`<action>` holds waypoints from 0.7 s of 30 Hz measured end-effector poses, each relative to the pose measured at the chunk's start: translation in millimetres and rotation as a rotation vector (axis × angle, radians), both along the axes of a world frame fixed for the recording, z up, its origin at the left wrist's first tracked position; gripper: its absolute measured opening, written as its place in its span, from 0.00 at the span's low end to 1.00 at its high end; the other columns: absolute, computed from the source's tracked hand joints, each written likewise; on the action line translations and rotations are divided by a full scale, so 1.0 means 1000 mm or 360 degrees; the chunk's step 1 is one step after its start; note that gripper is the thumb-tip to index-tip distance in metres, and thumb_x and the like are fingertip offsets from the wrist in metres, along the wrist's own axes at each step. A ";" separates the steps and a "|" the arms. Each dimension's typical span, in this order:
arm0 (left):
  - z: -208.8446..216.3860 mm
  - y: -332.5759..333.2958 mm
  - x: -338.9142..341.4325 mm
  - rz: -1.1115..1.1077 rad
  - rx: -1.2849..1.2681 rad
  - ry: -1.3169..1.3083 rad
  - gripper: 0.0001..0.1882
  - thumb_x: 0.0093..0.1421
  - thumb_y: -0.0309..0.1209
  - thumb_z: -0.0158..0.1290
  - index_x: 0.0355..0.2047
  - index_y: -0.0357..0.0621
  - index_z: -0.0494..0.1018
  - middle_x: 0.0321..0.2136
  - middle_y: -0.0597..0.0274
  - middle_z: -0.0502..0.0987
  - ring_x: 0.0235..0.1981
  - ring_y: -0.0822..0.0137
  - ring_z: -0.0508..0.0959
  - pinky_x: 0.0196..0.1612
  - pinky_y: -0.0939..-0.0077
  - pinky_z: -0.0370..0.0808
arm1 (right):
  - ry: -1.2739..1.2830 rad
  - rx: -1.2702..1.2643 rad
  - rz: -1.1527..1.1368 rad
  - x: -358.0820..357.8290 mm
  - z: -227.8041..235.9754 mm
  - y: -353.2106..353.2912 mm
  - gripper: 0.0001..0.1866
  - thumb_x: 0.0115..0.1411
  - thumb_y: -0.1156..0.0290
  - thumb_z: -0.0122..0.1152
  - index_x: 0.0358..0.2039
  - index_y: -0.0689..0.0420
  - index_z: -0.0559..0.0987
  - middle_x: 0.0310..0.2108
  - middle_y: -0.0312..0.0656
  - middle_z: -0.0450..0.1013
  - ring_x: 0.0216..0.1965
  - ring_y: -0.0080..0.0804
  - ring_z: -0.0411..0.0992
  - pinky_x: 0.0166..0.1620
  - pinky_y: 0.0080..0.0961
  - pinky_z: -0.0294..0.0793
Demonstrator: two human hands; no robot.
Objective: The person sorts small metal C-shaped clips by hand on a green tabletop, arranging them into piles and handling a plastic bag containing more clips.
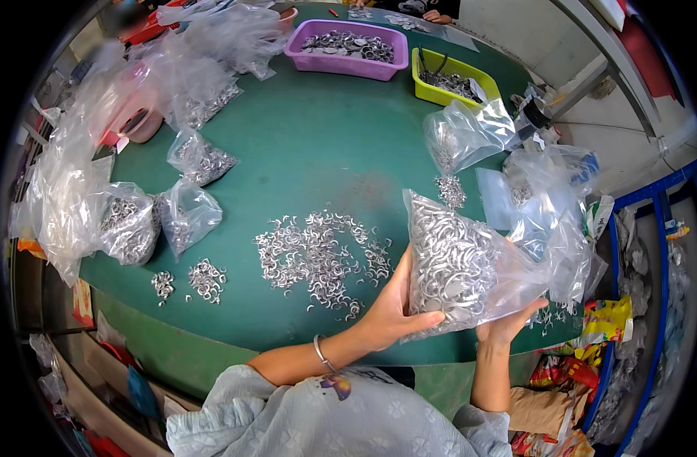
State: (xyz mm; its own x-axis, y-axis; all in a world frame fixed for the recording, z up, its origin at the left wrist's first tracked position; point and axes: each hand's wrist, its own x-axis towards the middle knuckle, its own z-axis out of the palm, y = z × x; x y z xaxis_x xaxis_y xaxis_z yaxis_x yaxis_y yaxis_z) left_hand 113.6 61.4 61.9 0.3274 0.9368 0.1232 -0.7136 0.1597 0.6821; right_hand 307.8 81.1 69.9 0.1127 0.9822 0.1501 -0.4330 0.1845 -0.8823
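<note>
Both hands hold a bag of metal rings.
The left hand [394,308] and right hand [508,324] close their fingers on the clear bag [459,266], right of the loose rings [318,255] on the green tabletop [318,145].

Pale floral sleeves, silver bangle [320,353]

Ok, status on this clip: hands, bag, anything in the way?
Left hand and right hand grip clear bag of metal rings. Loose rings spread on green table.

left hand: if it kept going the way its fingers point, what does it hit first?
The left hand already rests on the clear bag of metal rings, fingers pointing right against its lower side; so that bag, probably.
</note>
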 end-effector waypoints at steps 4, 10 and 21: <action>-0.001 -0.001 -0.002 0.0051 0.0022 0.0058 0.61 0.53 0.27 0.64 0.70 0.36 0.27 0.69 0.54 0.44 0.70 0.64 0.48 0.70 0.68 0.47 | -0.0182 -0.0056 0.0372 -0.008 0.010 -0.001 0.65 0.47 0.30 0.65 0.71 0.57 0.43 0.67 0.54 0.50 0.68 0.47 0.52 0.67 0.45 0.57; -0.015 -0.003 0.000 0.0071 0.0075 0.0122 0.62 0.52 0.27 0.65 0.70 0.36 0.27 0.69 0.53 0.44 0.70 0.63 0.48 0.70 0.67 0.48 | -0.0220 -0.0199 0.0230 -0.018 0.011 -0.003 0.62 0.46 0.55 0.77 0.71 0.58 0.45 0.63 0.52 0.57 0.63 0.43 0.59 0.64 0.39 0.62; -0.046 -0.016 0.005 -0.0041 -0.0248 -0.0280 0.58 0.52 0.31 0.68 0.70 0.40 0.37 0.65 0.56 0.56 0.66 0.62 0.59 0.67 0.64 0.57 | -0.0151 -0.0414 -0.0015 -0.025 0.020 -0.029 0.34 0.63 0.71 0.54 0.67 0.62 0.56 0.60 0.49 0.63 0.59 0.38 0.65 0.62 0.34 0.65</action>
